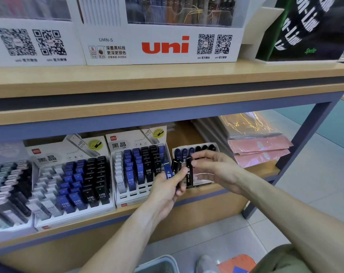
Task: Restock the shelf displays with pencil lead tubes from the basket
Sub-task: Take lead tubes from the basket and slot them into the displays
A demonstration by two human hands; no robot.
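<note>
My left hand [167,186] grips a small bunch of pencil lead tubes [172,170], one blue and a few black, in front of the lower shelf. My right hand [212,168] pinches a single black lead tube [189,172] upright, just right of the bunch. Behind both hands stands a small white display box [194,150] with blue and black tubes in a row. To its left are two tiered white display stands [139,164] [72,184] filled with grey, blue and black HB 0.5 tubes. The grey basket [159,265] shows at the bottom edge, on the floor.
A further stand of grey and black tubes [7,190] sits at far left. Pink packets [259,150] lie on the shelf at right. The upper wooden shelf [167,79] overhangs, carrying white uni pen display boxes [163,42]. A blue-grey shelf post [297,142] slants at right.
</note>
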